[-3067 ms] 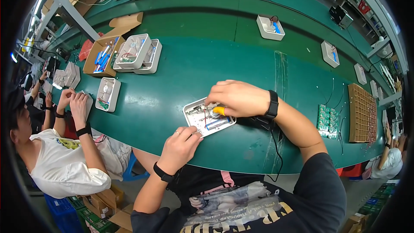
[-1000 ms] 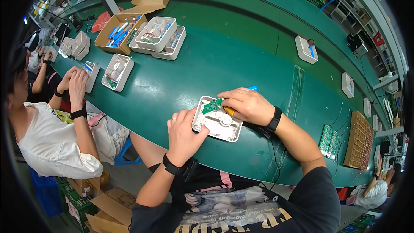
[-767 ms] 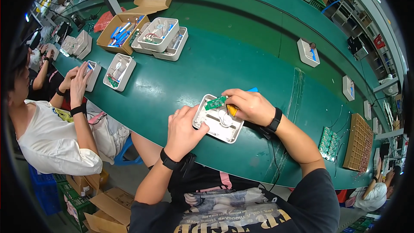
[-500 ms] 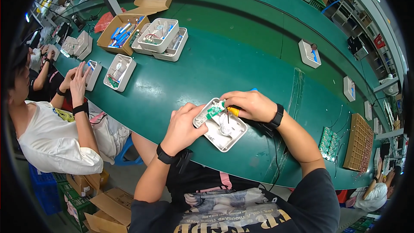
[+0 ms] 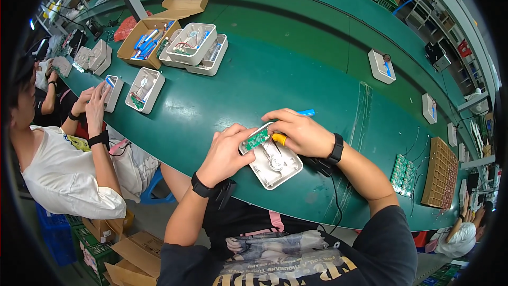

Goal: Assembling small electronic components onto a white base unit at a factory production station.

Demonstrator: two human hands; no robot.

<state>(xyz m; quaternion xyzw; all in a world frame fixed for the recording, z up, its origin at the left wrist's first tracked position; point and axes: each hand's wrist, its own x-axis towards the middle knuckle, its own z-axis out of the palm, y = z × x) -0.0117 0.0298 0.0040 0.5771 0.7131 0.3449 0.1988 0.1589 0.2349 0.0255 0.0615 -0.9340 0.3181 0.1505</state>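
Green table (image 5: 275, 85): big bare stretch ahead of both hands, so loads of room that way, much less toward the body since the near edge runs just behind the case
Cardboard box (image 5: 138, 62) and stacked cases (image 5: 203, 50): well ahead and left of the left hand, nowhere near crowding anything
Right hand (image 5: 296, 130): bent over the case's far right corner, fingers fairly narrow, tips at the board's right end, tbh can't tell if they're pinching it or just resting
Left hand (image 5: 225, 153): curled round the case's far left corner, thumb over the rim, so this one's holding the case
White case (image 5: 288, 176): between the two hands, long axis slanting from the left fingertips back toward the body and right, near end pokes out free below the right hand
Circuit board (image 5: 257, 140): the key bit imo, lies along the case's far short end, long axis going from left thumb to right fingertips, so crosswise to the case, both hands about equally close, can't tell if it's seated flat
Blue battery (image 5: 307, 112): just beyond the right knuckles, partly hidden
Round white part (image 5: 276, 163): inside the case, bodyward of the right fingertips
Yellow finger cap (image 5: 279, 139): on the right hand, near the board's right end
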